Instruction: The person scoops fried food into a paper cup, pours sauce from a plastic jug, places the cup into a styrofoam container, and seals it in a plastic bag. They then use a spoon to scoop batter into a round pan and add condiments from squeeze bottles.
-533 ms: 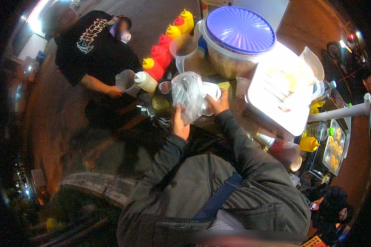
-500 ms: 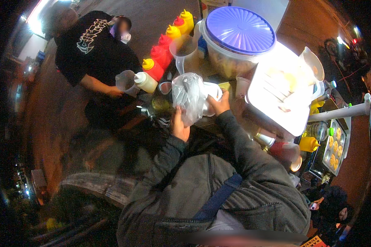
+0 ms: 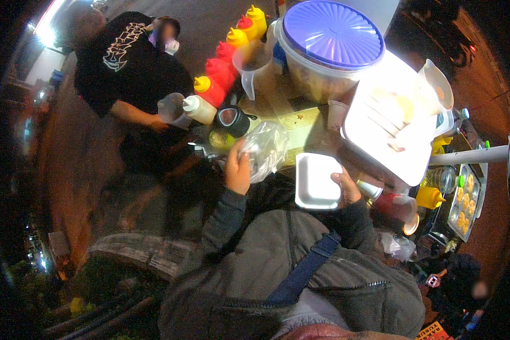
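My left hand (image 3: 237,173) is closed on a crumpled clear plastic bag (image 3: 263,153) above the counter. In my right hand (image 3: 349,190) is a white foam container (image 3: 316,181), its thumb on the right side and the pale inside facing up. Behind the bag are a dark cylindrical cup (image 3: 230,119), a round yellowish-green container (image 3: 221,139) and a pale board (image 3: 296,130). A large brightly lit white tray (image 3: 361,133) with food stands to the right, beside a lidded tub (image 3: 334,39) with a purple top.
Squeeze bottles (image 3: 208,92) line the counter's left, near clear jugs (image 3: 249,65). A person in a black shirt (image 3: 130,62) holds a jug at left. A muffin-shaped pan (image 3: 464,201) with round food sits far right, below a white pole (image 3: 467,156). Another person (image 3: 453,280) holds a phone.
The foam container has come out from the bag, moving down and right in my right hand. My left hand and the bag have shifted slightly left, uncovering more counter.
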The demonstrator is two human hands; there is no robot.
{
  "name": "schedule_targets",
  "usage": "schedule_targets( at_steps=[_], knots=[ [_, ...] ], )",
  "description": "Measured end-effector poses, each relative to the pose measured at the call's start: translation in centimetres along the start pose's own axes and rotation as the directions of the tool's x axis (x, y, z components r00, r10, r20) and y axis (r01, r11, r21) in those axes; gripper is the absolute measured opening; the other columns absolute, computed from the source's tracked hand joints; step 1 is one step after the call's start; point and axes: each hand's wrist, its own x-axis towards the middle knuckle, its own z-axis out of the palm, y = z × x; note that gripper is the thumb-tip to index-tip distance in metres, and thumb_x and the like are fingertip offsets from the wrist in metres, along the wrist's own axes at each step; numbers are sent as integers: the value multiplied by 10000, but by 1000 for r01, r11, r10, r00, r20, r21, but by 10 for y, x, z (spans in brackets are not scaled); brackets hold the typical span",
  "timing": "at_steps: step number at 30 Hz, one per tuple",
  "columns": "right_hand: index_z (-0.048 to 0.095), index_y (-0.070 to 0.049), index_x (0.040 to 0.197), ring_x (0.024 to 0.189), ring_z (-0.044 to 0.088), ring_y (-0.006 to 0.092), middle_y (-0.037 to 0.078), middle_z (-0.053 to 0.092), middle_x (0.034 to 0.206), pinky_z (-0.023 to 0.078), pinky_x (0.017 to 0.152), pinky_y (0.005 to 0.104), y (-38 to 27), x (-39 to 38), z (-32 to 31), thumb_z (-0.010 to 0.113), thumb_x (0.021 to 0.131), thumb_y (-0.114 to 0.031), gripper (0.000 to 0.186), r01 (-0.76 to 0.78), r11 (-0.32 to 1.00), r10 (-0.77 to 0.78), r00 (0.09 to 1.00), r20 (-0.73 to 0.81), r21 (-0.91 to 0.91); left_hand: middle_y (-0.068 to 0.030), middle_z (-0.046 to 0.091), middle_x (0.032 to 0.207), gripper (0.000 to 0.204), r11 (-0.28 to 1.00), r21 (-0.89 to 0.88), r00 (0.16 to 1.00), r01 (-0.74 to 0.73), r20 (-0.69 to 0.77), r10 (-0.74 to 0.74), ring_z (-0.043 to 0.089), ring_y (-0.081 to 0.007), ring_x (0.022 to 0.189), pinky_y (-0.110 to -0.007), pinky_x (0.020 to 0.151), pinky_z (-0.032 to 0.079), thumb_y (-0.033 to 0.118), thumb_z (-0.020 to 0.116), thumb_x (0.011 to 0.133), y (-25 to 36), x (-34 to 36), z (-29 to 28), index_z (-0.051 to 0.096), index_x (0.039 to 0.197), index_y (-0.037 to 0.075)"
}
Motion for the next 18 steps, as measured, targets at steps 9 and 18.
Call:
schedule_targets(
  at_steps=[9, 18],
  knots=[
    [412, 22, 1394, 1065, 621, 234, 159, 602, 1204, 513, 926, 354, 0, 42, 26, 647, 814, -212, 668, -183, 980, 143, 918, 370, 76, -73, 665, 1077, 241, 738, -342, 728, 581, 624, -283, 641, -167, 958, -274, 864, 509, 158, 539, 982, -40, 43, 52, 610, 1169, 23],
    [570, 42, 1152, 951, 629, 211, 104, 649, 1026, 503, 861, 336, 21, 65, 18, 649, 837, -152, 379, 26, 998, -19, 991, 131, -49, -43, 691, 933, 248, 990, -137, 987, 29, 163, -6, 642, -161, 843, -274, 770, 493, 172, 597, 963, -15, 18, 56, 674, 1131, 7]
  ],
)
